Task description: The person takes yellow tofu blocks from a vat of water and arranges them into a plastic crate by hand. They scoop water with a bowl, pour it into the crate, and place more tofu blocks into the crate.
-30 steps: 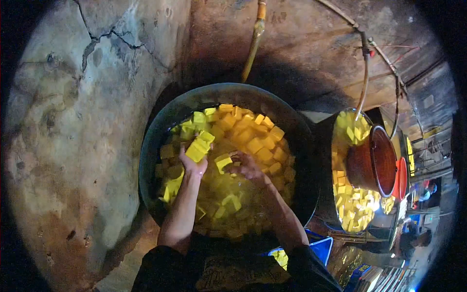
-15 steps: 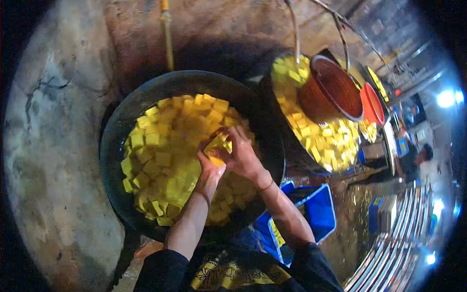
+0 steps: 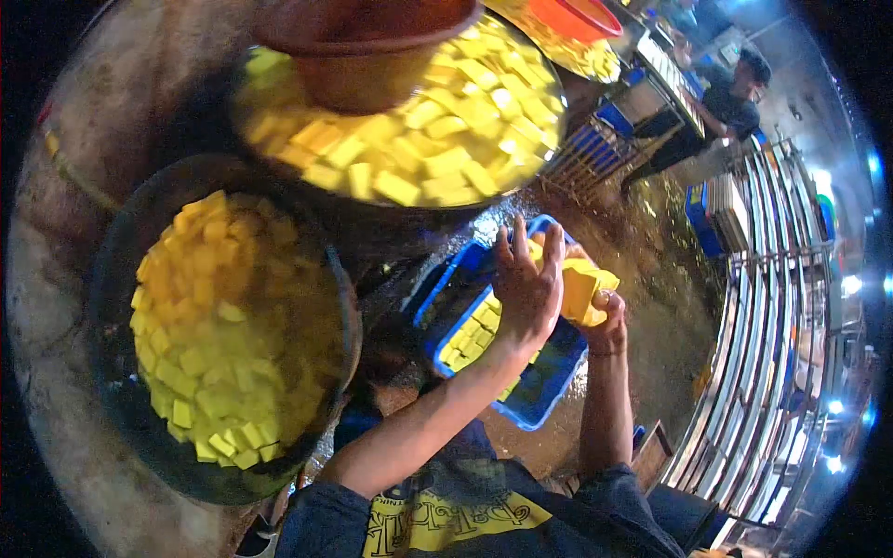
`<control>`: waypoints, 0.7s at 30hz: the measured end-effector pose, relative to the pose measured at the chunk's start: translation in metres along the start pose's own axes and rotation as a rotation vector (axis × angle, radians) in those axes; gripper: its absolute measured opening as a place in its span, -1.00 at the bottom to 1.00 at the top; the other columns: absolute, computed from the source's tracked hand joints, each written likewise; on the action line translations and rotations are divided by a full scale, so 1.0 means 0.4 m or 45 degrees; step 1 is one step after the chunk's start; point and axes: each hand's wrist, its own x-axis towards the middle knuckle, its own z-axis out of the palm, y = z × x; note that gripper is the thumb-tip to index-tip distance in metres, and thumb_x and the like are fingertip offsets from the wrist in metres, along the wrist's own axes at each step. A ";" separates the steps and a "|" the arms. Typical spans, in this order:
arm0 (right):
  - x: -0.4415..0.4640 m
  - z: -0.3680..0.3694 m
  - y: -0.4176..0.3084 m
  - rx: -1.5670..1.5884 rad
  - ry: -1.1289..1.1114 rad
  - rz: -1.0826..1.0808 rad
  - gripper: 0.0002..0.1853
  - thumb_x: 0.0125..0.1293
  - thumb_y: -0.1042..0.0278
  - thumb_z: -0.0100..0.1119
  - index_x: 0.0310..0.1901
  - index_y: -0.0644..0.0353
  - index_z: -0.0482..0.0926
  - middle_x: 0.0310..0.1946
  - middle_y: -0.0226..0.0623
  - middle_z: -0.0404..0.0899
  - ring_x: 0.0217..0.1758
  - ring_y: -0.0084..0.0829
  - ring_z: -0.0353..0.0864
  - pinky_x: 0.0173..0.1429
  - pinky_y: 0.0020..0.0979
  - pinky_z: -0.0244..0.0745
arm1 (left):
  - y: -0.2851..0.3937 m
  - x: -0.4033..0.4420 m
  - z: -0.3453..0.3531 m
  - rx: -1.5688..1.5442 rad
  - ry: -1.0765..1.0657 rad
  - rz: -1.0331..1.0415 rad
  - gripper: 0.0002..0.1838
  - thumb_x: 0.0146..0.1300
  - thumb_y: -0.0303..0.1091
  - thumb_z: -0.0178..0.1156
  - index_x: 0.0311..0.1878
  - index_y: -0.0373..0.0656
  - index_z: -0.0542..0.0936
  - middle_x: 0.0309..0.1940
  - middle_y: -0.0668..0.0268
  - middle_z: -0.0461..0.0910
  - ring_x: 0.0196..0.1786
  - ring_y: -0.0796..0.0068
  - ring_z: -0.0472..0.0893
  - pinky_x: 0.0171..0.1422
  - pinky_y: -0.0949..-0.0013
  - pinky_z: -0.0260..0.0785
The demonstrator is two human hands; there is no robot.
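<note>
The left hand [image 3: 528, 296] has fingers extended, slightly apart, over the rectangular blue plastic crate [image 3: 551, 379]; contact is unclear. Just right, smooth yellow rectangular blocks [image 3: 581, 286] run sideways into the right hand [image 3: 608, 318], clamped around them.

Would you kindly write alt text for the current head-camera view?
The person's right hand holds yellow blocks, the left hand close beside it, near a blue crate containing more blocks. A dark round vat of blocks stands at left; a brown tub appears at the top.
</note>
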 end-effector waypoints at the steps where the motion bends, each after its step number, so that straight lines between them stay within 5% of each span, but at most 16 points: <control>1: -0.012 -0.129 0.043 0.174 0.028 0.004 -0.33 -0.10 -0.01 0.21 0.04 0.24 0.42 0.14 -0.15 0.37 0.21 -0.25 0.36 0.28 -0.21 0.25 | -0.007 -0.012 0.038 0.132 -0.128 0.038 -0.26 0.34 0.09 -0.10 0.33 -0.37 0.14 0.31 -0.24 0.05 0.39 -0.12 0.06 0.47 0.08 -0.14; 2: -0.026 -0.239 0.090 0.247 0.139 0.066 -0.38 -0.03 0.00 0.17 0.04 0.23 0.41 0.13 -0.15 0.39 0.20 -0.23 0.38 0.27 -0.17 0.27 | 0.002 -0.011 0.065 -0.292 -0.136 -0.306 -0.27 0.34 0.07 -0.07 0.33 -0.37 0.15 0.32 -0.24 0.04 0.40 -0.09 0.04 0.48 0.11 -0.17; 4: -0.045 -0.469 0.197 0.313 0.380 0.200 -0.46 0.11 0.03 0.07 0.06 0.23 0.39 0.11 -0.12 0.42 0.15 -0.18 0.43 0.25 -0.08 0.32 | -0.097 -0.020 0.122 -0.623 -0.179 -0.362 -0.40 0.36 -0.07 -0.02 0.28 -0.35 0.24 0.31 -0.07 0.14 0.36 0.11 0.17 0.43 0.18 -0.03; 6: -0.052 -0.693 0.331 0.380 0.535 0.389 -0.56 0.22 0.03 0.01 0.03 0.15 0.43 0.01 -0.12 0.49 0.10 -0.15 0.47 0.19 -0.01 0.35 | -0.168 -0.031 0.122 -0.681 -0.212 -0.466 -0.45 0.33 -0.13 0.03 0.27 -0.28 0.30 0.25 0.21 0.32 0.25 0.41 0.33 0.36 0.33 0.09; 13: -0.061 -1.055 0.522 0.354 0.640 0.686 -0.59 0.21 -0.02 0.06 -0.05 0.09 0.44 -0.21 -0.25 0.55 -0.14 -0.25 0.58 -0.05 -0.12 0.50 | -0.336 -0.127 0.100 -0.262 -0.224 -0.687 -0.74 0.27 -0.35 0.13 -0.03 -0.26 0.50 -0.03 0.27 0.49 0.01 0.50 0.48 0.09 0.45 0.32; 15: -0.048 -1.034 0.499 0.341 0.742 0.603 -0.59 0.20 0.02 0.08 -0.05 0.13 0.44 -0.19 -0.25 0.56 -0.18 -0.28 0.59 -0.07 -0.17 0.52 | -0.398 -0.140 0.184 -0.017 -0.369 -0.501 -0.82 0.23 -0.39 0.15 -0.14 -0.22 0.53 -0.16 0.30 0.53 -0.09 0.53 0.51 -0.04 0.46 0.38; 18: -0.061 -1.040 0.500 0.416 0.755 0.557 -0.58 0.18 0.05 0.10 -0.05 0.19 0.45 -0.19 -0.23 0.58 -0.18 -0.29 0.59 -0.04 -0.24 0.51 | -0.523 -0.089 0.416 0.230 -0.675 -0.039 -0.85 0.13 -0.52 0.09 -0.21 -0.27 0.53 -0.28 0.09 0.53 -0.17 0.05 0.52 -0.05 0.25 0.39; 21: -0.070 -1.036 0.500 0.434 0.785 0.501 -0.59 0.19 0.11 0.10 -0.03 0.22 0.47 -0.16 -0.24 0.59 -0.13 -0.30 0.59 0.03 -0.27 0.48 | -0.737 -0.033 0.683 0.614 -0.863 0.543 -0.68 -0.02 -0.55 0.13 -0.12 -0.22 0.52 -0.22 0.12 0.51 -0.08 0.10 0.48 0.07 0.16 0.34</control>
